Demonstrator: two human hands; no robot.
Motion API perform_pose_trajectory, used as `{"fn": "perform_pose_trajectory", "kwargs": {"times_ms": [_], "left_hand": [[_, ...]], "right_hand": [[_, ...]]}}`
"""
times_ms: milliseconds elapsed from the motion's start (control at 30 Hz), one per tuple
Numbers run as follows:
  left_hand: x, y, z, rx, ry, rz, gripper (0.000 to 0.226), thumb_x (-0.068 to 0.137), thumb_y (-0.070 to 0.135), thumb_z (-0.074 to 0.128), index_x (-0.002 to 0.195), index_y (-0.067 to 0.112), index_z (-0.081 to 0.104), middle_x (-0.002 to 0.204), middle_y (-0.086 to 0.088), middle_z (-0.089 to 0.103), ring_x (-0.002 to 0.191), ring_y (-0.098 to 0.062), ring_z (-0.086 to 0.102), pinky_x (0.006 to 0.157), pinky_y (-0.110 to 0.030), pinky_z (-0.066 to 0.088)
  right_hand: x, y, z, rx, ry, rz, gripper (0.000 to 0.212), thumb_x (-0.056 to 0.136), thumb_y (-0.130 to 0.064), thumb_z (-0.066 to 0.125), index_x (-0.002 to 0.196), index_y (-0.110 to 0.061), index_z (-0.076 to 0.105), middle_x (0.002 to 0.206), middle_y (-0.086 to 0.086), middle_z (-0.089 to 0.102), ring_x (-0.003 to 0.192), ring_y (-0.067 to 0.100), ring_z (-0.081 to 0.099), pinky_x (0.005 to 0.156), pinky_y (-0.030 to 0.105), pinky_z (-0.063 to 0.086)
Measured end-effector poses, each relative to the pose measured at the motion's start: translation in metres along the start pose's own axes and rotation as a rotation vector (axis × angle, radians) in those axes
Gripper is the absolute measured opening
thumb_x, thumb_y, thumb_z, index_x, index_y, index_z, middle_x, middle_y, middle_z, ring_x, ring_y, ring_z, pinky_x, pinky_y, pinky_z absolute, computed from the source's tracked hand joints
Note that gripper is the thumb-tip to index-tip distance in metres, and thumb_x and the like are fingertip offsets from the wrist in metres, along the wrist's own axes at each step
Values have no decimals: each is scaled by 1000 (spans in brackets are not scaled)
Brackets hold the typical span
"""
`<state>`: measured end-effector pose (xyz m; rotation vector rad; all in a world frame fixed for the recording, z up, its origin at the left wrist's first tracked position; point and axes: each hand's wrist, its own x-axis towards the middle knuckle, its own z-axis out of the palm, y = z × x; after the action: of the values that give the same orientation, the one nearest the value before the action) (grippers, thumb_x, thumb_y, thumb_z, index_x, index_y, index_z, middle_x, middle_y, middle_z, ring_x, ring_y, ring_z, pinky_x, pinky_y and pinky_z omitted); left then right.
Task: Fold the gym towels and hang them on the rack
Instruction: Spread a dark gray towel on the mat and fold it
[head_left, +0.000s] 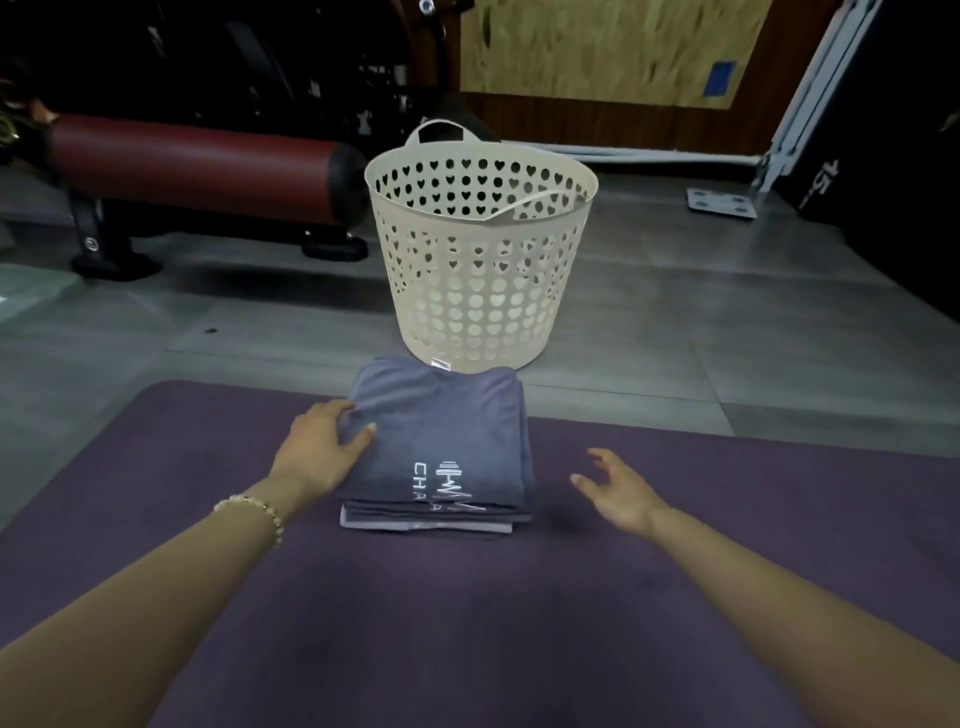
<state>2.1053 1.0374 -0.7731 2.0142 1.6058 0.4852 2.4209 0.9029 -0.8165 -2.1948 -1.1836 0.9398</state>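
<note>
A stack of folded grey-blue gym towels (447, 441) lies on the purple mat (467, 597), white logo on the top one. My left hand (324, 441) grips the stack's left edge, thumb on top and fingers tucked at the side. Just right of the stack, my right hand (618, 488) hovers with fingers spread, touching nothing. No rack is in view.
A cream plastic laundry basket (480, 270) with heart-shaped holes stands on the grey floor right behind the towels. A red padded gym bench (197, 171) is at the back left. White metal frame legs (769, 156) and a black box stand at the back right.
</note>
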Motion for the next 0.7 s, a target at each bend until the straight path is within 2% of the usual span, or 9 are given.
{"fn": "perform_pose_trajectory", "kwargs": {"times_ms": [100, 200, 433, 567, 700], "left_hand": [[-5, 31, 2, 112, -4, 138, 53, 90, 41, 59, 135, 16, 48, 139, -8, 50, 127, -29, 44, 103, -41, 40], [-11, 77, 16, 195, -87, 247, 56, 91, 43, 56, 138, 17, 45, 141, -7, 48, 129, -26, 44, 103, -37, 39], [-47, 185, 106, 365, -311, 451, 57, 94, 51, 46, 141, 19, 40, 137, -5, 51, 126, -24, 46, 100, -33, 40], [-82, 227, 187, 509, -464, 557, 59, 94, 56, 40, 142, 22, 37, 142, 0, 47, 129, -23, 41, 106, -36, 34], [-125, 264, 266, 547, -581, 619, 61, 94, 58, 38, 143, 21, 36, 143, 1, 46, 131, -21, 39, 107, -35, 31]], "right_hand": [[-10, 21, -30, -11, -4, 0, 65, 94, -35, 57, 148, -16, 27, 153, 4, 33, 135, 22, 41, 108, 29, 33], [-24, 39, -65, -26, 19, -11, 68, 92, -37, 59, 148, -18, 26, 153, 4, 32, 135, 22, 40, 110, 31, 34], [-80, 118, -153, -314, 62, -22, 65, 94, -42, 54, 149, -23, 25, 154, 0, 27, 140, 18, 33, 114, 30, 27], [-119, 204, -190, -366, 66, 103, 65, 95, -43, 51, 150, -22, 23, 156, -2, 22, 141, 17, 29, 114, 31, 27], [-164, 299, -214, -324, 88, 326, 70, 95, -44, 51, 151, -18, 18, 158, 3, 15, 145, 21, 22, 116, 32, 22]]}}
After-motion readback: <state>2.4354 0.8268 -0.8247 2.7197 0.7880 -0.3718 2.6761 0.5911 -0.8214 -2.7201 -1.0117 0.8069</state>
